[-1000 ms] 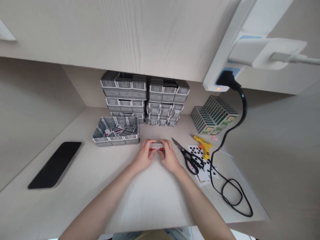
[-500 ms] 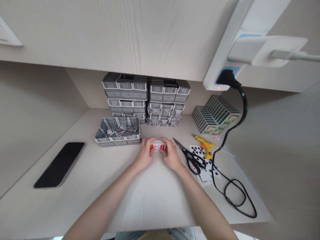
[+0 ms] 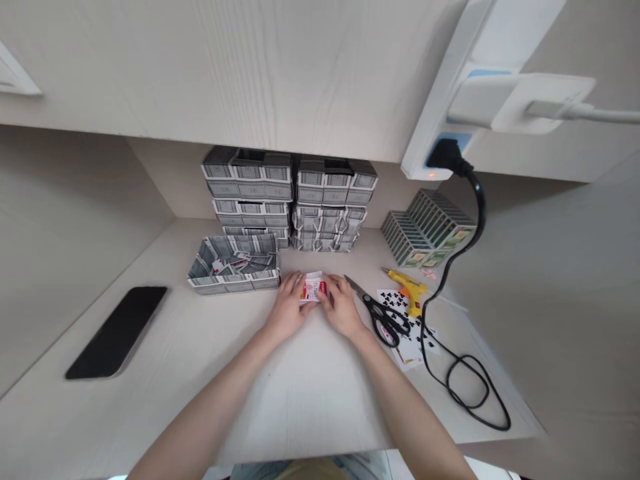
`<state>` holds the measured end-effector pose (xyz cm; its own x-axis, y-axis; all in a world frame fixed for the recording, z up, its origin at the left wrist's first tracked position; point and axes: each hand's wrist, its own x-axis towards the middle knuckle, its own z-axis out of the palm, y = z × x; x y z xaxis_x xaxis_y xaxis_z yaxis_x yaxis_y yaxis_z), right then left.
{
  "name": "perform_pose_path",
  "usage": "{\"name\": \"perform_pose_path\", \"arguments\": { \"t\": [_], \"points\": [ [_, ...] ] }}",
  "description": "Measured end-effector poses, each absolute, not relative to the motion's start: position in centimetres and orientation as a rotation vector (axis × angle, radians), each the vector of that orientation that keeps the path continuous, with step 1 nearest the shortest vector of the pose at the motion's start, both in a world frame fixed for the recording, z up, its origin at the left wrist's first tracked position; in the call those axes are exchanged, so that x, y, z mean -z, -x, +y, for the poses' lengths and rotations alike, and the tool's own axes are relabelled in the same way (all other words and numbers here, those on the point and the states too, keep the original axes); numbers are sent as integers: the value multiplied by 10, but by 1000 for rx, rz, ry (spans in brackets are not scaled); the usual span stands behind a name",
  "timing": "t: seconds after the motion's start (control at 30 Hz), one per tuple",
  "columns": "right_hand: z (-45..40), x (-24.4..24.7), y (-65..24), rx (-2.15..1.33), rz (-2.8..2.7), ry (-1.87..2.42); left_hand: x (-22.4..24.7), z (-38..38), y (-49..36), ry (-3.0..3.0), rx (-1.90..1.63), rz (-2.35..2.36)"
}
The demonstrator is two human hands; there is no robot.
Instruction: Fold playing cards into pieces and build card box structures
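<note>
Dead centre of the frame, and both hands are on it! The left hand [image 3: 289, 307] and the right hand [image 3: 344, 309] have their fingers closed on the small red-and-white box [image 3: 313, 288], one at each end, low over the table [image 3: 305, 393]. Just right of centre, black-handled scissors [image 3: 371, 305] lie partly across the playing cards [image 3: 409, 351], the yellow glue gun [image 3: 411, 292] right beside them. Left of centre, an open patterned tray [image 3: 237, 286] holds loose pieces [image 3: 243, 261].

My head-worn camera, facing forward and down, near above the desk [image 3: 310, 393], left hand [image 3: 287, 309] and right hand [image 3: 344, 309] below frame centre
</note>
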<state>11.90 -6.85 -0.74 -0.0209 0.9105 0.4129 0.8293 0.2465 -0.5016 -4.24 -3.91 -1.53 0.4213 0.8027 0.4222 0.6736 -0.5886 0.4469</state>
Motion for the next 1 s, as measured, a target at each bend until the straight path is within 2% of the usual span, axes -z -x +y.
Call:
{"name": "perform_pose_path", "arguments": {
  "t": [0.17, 0.37, 0.53, 0.8, 1.0],
  "points": [
    [-74, -10, -131, -189, -1708, 1630, 11, -37, 47, -2611, -766, 1233],
    [-85, -28, -171, 51, -1675, 1996, 11, -37, 47, -2592, -787, 1334],
    [-90, -27, -185, -32, -1764, 2260, 9, -38, 47, -2593, -805, 1307],
    [-88, -31, -187, -114, -1630, 2353, 11, -35, 49, -2559, -854, 1272],
    [-85, -34, -204, -122, -1306, 2205, 10, -35, 49, -2527, -871, 1285]
  ]
}}
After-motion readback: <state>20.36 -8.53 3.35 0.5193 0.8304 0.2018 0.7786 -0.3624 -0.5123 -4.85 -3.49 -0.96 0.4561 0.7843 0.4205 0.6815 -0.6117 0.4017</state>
